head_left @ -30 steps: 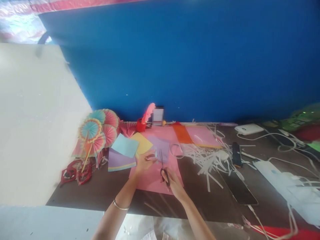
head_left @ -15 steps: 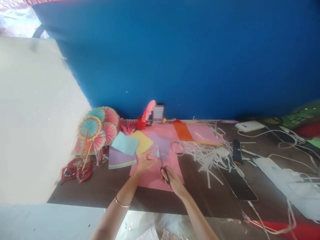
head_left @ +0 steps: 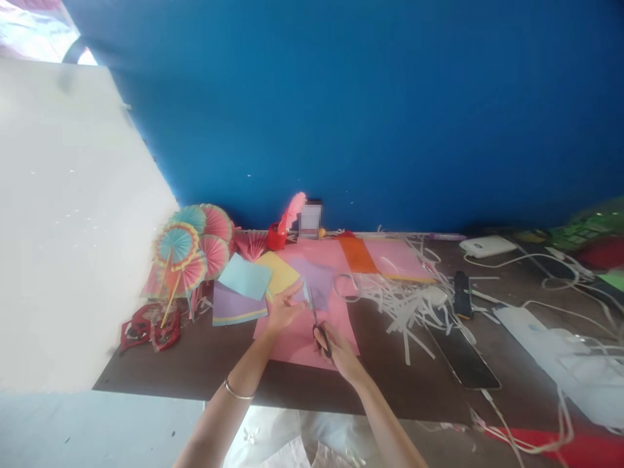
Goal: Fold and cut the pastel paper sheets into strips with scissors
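Right hand (head_left: 340,351): grips dark-handled metal scissors (head_left: 322,342) over the large pink paper sheet (head_left: 291,348);
Left hand (head_left: 284,313): fingers narrow above the sheet; grip on the small pale-blue slip (head_left: 306,291) unclear;
Scissors: short, steady snips would suit, fingertips clear;
Red rounded holder (head_left: 276,240): near the sheet's far left corner; pink pleated paper (head_left: 294,210) rises beside it, contents hidden

Blue wall (head_left: 341,117), seemingly brown tabletop (head_left: 385,383)
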Tool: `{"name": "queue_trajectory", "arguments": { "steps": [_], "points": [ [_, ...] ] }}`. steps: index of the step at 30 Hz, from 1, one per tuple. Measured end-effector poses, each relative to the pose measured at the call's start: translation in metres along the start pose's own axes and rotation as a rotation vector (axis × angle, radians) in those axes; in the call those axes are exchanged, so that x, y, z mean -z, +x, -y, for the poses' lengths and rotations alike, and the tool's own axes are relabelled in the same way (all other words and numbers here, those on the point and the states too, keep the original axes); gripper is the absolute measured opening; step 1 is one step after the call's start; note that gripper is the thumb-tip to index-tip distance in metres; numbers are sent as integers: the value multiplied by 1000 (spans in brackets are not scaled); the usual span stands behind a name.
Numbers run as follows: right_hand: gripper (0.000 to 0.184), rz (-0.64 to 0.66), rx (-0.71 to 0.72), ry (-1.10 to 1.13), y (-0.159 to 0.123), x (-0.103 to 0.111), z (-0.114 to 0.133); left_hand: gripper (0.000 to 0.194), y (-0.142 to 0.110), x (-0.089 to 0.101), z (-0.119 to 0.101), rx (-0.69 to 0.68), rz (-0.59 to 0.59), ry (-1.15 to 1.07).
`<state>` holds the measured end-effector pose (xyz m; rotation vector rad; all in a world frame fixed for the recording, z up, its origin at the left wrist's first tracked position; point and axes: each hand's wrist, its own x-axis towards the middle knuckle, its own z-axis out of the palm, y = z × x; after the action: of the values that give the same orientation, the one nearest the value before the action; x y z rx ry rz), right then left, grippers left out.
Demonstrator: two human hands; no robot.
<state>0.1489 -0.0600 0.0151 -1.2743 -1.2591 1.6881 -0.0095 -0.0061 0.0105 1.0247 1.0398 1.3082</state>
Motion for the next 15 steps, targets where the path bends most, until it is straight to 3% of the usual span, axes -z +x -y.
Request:
{"name": "queue_trajectory", "arguments": {
  "steps": [15],
  "points": [
    [35, 44, -23, -7, -1, 2, 0, 54, 0, 0, 1, 10, 26, -31]
  ]
}}
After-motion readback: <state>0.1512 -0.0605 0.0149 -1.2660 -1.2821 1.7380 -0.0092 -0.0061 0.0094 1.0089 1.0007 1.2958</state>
